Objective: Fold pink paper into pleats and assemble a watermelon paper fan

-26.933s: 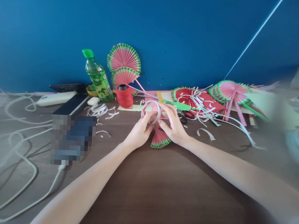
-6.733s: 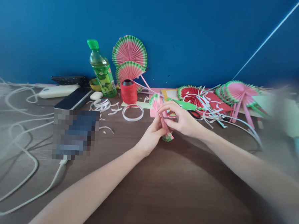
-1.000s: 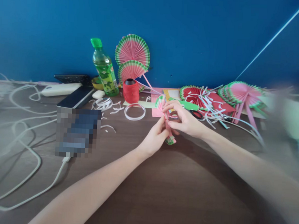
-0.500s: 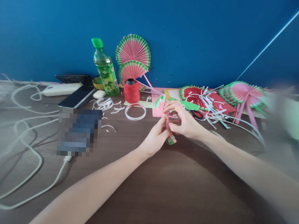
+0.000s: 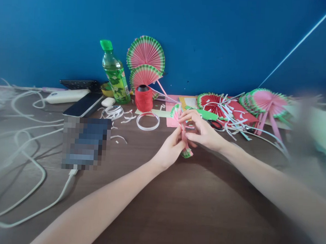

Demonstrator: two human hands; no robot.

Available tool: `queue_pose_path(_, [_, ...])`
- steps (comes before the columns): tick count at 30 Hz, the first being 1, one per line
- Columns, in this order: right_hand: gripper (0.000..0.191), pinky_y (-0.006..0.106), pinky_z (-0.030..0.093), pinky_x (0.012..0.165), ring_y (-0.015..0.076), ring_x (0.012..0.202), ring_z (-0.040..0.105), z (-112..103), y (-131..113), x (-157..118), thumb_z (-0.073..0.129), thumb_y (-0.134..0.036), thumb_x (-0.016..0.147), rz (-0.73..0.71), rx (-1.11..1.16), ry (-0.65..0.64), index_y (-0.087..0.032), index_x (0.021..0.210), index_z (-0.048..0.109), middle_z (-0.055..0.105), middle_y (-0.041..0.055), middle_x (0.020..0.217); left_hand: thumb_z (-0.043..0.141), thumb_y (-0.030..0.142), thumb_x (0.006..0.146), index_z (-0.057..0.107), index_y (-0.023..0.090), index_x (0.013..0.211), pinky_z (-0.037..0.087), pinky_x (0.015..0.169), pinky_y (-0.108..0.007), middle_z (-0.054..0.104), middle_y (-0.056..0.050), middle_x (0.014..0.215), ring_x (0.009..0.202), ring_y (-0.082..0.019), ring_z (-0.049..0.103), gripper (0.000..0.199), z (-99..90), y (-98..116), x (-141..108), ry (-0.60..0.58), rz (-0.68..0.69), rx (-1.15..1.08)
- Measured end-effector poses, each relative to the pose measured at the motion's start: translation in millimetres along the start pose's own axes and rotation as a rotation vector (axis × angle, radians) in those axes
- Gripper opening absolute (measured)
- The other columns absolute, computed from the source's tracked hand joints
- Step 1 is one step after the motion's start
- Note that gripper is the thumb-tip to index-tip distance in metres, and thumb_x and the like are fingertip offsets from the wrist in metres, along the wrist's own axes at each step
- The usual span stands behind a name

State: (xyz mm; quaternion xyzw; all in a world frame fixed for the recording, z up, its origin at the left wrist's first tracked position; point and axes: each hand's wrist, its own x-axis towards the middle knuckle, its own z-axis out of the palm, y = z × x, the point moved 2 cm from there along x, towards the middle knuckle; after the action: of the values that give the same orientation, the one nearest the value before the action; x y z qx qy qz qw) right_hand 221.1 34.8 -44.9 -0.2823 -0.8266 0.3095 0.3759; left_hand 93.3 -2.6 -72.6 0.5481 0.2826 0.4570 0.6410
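A pleated paper fan (image 5: pixel 188 152), pink with green and white edges, is held between my hands above the table. My left hand (image 5: pixel 170 148) is closed round its narrow middle, thumb on top. From the right, my right hand (image 5: pixel 201 129) pinches the folds just above, its fingers bent over the paper. The upper end of the fan spreads a little, and its lower end hangs below my fingers. A red line crosses the middle; whether it is thread I cannot tell. Much of the fan is hidden by my fingers.
Behind stand a red thread spool (image 5: pixel 143 99), a green drink bottle (image 5: pixel 116 77) and finished paper fans (image 5: pixel 146 55). A tape roll (image 5: pixel 148 121) lies near my left hand. Scissors (image 5: pixel 215 124) and paper scraps (image 5: pixel 231 118) lie right; a phone (image 5: pixel 88 143) with cable lies left.
Both hands stay on the paper fan. The fingers of my right hand have shifted slightly, and the lower end of the fan sits a touch further right.
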Motion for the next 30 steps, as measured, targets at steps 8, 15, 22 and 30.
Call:
queue_pose_path(8, [0.033, 0.039, 0.046, 0.086, 0.0210, 0.110, 0.046, 3, -5, 0, 0.052, -0.008, 0.068, 0.002, -0.046, 0.028, -0.022, 0.098, 0.050, 0.044, 0.0079, 0.111, 0.045, 0.011, 0.080, 0.041, 0.013, 0.114, 0.048, 0.072, -0.026, 0.064, -0.004, 0.087, 0.076, -0.012, 0.061, 0.035, 1.6, 1, -1, -0.004, 0.007, -0.018])
queue_pose_path(15, [0.034, 0.038, 0.046, 0.086, 0.0201, 0.107, 0.049, 2, -3, 1, 0.051, -0.005, 0.068, -0.079, -0.111, 0.063, -0.022, 0.097, 0.052, 0.048, 0.0075, 0.109, 0.045, 0.009, 0.078, 0.042, 0.013, 0.115, 0.048, 0.070, -0.026, 0.064, -0.002, 0.081, 0.074, -0.012, 0.062, 0.037, 1.3, 1, 0, 0.018, -0.005, -0.018])
queue_pose_path(22, [0.008, 0.035, 0.044, 0.076, 0.0180, 0.082, 0.055, -1, -15, 3, 0.052, -0.014, 0.079, -0.088, -0.339, 0.214, -0.020, 0.074, 0.054, 0.057, 0.0039, 0.079, 0.049, 0.013, 0.078, 0.045, 0.018, 0.110, 0.044, 0.062, -0.022, 0.063, -0.004, 0.094, 0.081, -0.013, 0.061, 0.032, -6.6, -5, 5, 0.190, 0.066, -0.081])
queue_pose_path(30, [0.012, 0.032, 0.040, 0.072, 0.0167, 0.076, 0.052, 0, -22, 4, 0.055, -0.013, 0.078, -0.096, -0.497, 0.082, -0.018, 0.067, 0.055, 0.060, 0.0029, 0.076, 0.056, 0.018, 0.079, 0.046, 0.018, 0.107, 0.043, 0.067, -0.022, 0.061, -0.002, 0.090, 0.078, -0.011, 0.056, 0.030, -6.0, -5, 3, 0.195, 0.094, -0.042])
